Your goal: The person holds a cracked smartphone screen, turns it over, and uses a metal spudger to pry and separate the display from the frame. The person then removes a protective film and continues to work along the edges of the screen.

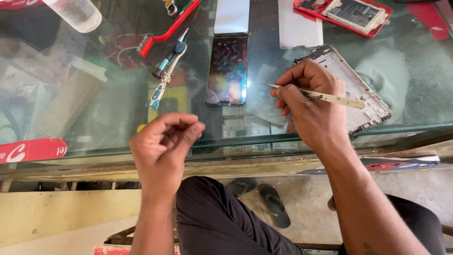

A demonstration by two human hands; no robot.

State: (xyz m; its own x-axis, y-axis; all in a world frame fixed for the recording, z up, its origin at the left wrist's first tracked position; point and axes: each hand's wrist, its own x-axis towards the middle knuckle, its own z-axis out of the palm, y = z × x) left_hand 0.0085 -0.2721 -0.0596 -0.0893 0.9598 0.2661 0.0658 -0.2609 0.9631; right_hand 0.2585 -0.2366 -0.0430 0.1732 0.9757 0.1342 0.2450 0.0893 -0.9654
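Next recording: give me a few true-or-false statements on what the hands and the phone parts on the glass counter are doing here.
1. The right hand holds tweezers. True.
2. The left hand grips the screwdriver. False: the screwdriver lies on the glass counter, apart from that hand, whose fingertips are pinched together.
3. A dark phone screen lies flat between the screwdriver and the right hand. True.
4. The bare phone frame lies left of the dark screen. False: it lies to the right, under the right hand.
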